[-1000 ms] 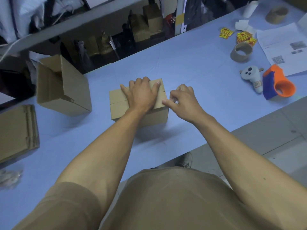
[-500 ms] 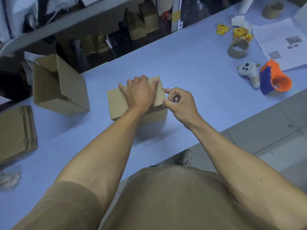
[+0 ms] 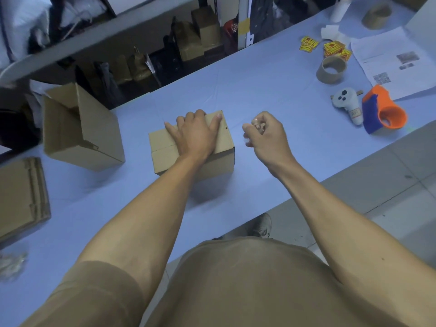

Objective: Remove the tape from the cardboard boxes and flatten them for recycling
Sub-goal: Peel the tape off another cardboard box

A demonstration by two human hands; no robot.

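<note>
A small closed cardboard box (image 3: 165, 149) stands in the middle of the blue table (image 3: 271, 95). My left hand (image 3: 197, 134) lies flat on its top with straight fingers, pressing it down. My right hand (image 3: 266, 135) hovers just right of the box, clear of it, fingers curled around a crumpled piece of clear tape (image 3: 256, 125). The seam across the box top shows bare cardboard on the left of my hand. An opened box (image 3: 82, 131) lies on its side to the left. A stack of flattened cardboard (image 3: 21, 197) sits at the far left edge.
At the right lie an orange and blue tape dispenser (image 3: 384, 109), a white controller (image 3: 348, 103), empty tape cores (image 3: 331, 69), yellow stickers (image 3: 335, 49) and printed paper (image 3: 396, 62). Crumpled tape scraps (image 3: 11, 265) lie near left. Shelves with boxes stand behind the table; grey floor lies right.
My right hand pulled away from the box's right edge to the right, carrying the peeled tape bunched in its fingers. My left hand stayed pressed on the box top.
</note>
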